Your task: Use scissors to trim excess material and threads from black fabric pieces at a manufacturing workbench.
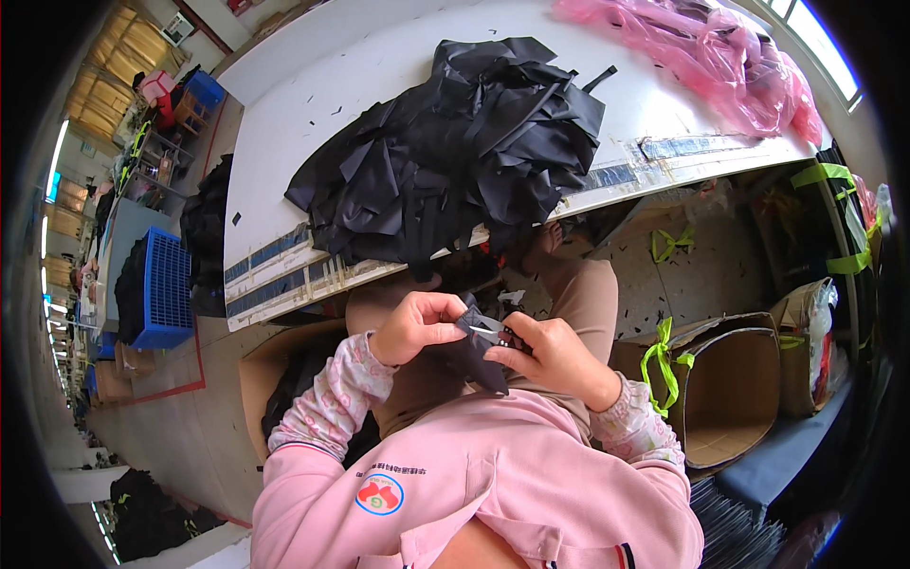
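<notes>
My left hand (421, 328) pinches the upper edge of a small black fabric piece (479, 365) between thumb and fingers, above my lap. My right hand (557, 353) is closed around what look like thread snips (485, 328). Their pale blades point left and lie against the fabric, close to my left fingertips. The fingers cover most of the dark handle. Ahead of both hands, a large heap of black fabric pieces (445, 142) spreads over the white table (275, 142), with some parts hanging over its near edge.
Pink plastic sheeting (701, 57) lies at the table's far right. An open cardboard box (730, 389) stands to my right, another box (261, 379) to my left. A blue crate (169, 289) is farther left. Dark scraps litter the floor under the table. A person in red (159, 95) is far back left.
</notes>
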Available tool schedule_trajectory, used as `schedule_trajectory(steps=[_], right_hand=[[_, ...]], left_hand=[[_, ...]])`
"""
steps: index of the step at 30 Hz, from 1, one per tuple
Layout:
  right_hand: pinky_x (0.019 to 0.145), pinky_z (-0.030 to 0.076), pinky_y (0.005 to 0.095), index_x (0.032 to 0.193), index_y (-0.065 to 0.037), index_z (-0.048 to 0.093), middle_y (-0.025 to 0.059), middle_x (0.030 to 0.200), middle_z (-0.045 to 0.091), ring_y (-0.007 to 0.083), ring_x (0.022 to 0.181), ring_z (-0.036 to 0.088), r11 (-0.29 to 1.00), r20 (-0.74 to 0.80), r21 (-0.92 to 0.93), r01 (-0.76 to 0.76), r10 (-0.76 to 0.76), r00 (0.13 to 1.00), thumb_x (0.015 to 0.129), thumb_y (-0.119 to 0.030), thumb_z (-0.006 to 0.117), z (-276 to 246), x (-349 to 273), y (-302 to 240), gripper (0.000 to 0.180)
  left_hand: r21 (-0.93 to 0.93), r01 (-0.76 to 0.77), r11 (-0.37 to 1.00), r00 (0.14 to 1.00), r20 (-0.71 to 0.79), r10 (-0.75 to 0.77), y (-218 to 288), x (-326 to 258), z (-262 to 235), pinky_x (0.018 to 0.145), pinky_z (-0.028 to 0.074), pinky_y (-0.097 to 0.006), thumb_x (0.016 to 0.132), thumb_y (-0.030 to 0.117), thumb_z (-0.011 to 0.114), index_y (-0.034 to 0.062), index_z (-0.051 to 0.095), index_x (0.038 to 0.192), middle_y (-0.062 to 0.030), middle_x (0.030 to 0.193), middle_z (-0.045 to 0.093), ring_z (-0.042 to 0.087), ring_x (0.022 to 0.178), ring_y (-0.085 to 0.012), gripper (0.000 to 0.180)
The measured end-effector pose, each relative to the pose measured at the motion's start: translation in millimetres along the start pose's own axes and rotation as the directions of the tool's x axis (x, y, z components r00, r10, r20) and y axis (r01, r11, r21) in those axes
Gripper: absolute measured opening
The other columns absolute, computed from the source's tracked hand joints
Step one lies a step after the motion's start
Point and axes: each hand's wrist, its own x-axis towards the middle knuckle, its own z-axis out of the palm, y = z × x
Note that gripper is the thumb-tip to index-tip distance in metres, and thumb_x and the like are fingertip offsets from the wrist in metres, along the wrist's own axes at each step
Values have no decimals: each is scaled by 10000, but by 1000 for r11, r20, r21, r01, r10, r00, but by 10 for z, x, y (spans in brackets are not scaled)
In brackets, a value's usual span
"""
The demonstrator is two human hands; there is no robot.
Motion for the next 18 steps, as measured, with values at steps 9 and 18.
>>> schedule_trajectory(steps=[9,18], right_hand=[[475,448,366,889,3,562,160,619,579,330,518,583,996,-163,-82,45,-58,985,817,-274,748,90,53,-110,341],[484,437,391,835,-14,549,157,576,548,340,525,574,996,-35,37,-77,78,996,840,-333,717,25,44,-83,361]], left_hand=[[135,-232,963,965,-91,245,-55,10,151,776,431,-217,872,-10,614,-39,627,980,-22,961,576,535,887,-78,113],[200,-262,944,953,-100,286,-34,1,174,781,431,-229,872,-17,621,-32,633,982,-29,972,574,535,885,-92,111]])
